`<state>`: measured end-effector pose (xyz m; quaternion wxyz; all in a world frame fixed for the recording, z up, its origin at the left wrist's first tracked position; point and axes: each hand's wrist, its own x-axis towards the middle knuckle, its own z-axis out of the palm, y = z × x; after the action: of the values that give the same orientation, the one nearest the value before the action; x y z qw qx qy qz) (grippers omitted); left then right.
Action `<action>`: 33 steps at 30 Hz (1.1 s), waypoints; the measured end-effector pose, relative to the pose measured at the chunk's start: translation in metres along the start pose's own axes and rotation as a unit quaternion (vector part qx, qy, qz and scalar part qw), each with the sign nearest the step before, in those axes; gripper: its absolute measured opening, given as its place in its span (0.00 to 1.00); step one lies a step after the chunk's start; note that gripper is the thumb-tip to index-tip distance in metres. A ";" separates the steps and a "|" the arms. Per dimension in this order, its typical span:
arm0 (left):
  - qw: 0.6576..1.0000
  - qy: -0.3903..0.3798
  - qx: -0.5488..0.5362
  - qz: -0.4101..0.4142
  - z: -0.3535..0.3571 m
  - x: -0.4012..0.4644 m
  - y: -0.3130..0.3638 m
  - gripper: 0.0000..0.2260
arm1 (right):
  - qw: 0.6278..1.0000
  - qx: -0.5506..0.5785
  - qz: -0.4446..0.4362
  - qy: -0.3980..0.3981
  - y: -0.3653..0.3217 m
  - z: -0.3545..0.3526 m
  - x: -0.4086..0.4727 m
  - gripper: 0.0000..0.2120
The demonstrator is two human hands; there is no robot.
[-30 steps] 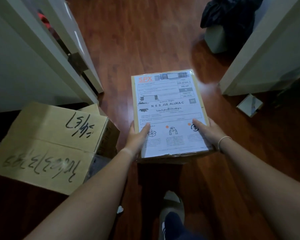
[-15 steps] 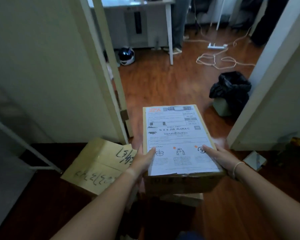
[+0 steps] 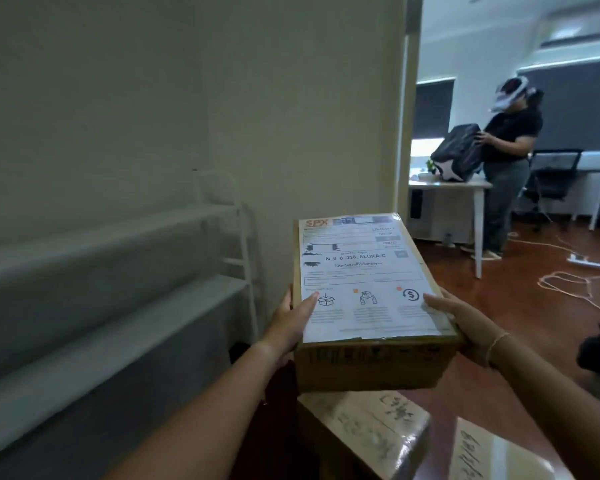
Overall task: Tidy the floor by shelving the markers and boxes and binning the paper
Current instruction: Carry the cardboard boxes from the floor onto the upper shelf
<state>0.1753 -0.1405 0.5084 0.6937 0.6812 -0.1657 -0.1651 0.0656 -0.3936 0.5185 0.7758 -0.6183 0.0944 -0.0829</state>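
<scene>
You've turned from the doorway to the shelf (image 3: 118, 306), your left hand (image 3: 290, 323) and right hand (image 3: 465, 323) clamping the box (image 3: 368, 306), ready for shelving.

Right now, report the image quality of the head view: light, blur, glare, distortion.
Head view: dim near the wall, brighter through the doorway; the shelf rack on the left is smeared by motion blur; the shipping label on the held box is partly legible; glare streaks the lower box; wide-angle distortion bends the frame edges.
</scene>
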 end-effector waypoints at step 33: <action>0.855 0.474 0.031 0.207 -0.464 -0.365 0.208 0.10 | 0.887 0.107 0.050 -0.446 -0.029 0.670 -0.017 0.21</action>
<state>0.0618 0.4429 0.7068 0.6850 0.6480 0.0410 0.3304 0.2160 0.2364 0.6936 0.8007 -0.4981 -0.2396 0.2310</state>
